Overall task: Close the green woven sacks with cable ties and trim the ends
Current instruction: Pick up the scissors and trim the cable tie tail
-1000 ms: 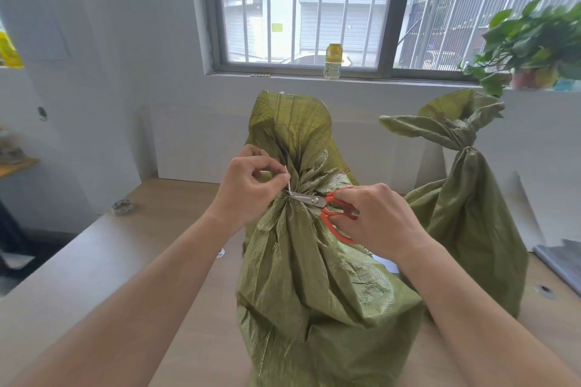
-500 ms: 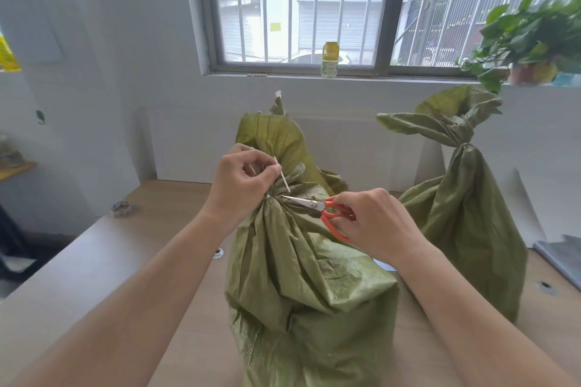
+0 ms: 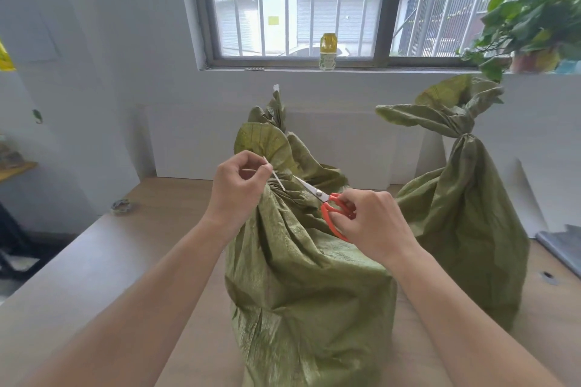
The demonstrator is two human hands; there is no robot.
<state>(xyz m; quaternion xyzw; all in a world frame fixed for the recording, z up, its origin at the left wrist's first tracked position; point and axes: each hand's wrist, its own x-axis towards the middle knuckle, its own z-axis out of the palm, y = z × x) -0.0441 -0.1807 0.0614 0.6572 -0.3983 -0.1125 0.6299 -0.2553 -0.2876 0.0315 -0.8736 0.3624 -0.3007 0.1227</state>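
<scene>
1. The near green sack (image 3: 301,292) stands on the worktop (image 3: 94,261) directly in front of us. Its neck is gathered between both hands.
2. The left hand (image 3: 240,188) is at the left of the neck. Its grip is closed: thumb and fingers pinch the white cable tie tail (image 3: 278,179), which slants up and to the left from the gathered neck.
3. The right hand (image 3: 374,223) is at the right of the neck. Its grip is closed round the orange handles of the scissors (image 3: 317,193).
4. Compared with half a second ago, the scissor blades have tilted: they then lay almost level, and the tips now point up and to the left, just beside the tie tail. The blades appear to lie together.
5. The left hand has kept its place and its pinch on the tail.
6. The loose mouth of the near sack has dropped further, and one rounded flap now shows behind the left hand.
7. The second green sack (image 3: 465,217) stands to the right with its neck cinched. It is unchanged.
8. A bottle (image 3: 328,52) and a potted plant (image 3: 528,19) stand on the window sill.
</scene>
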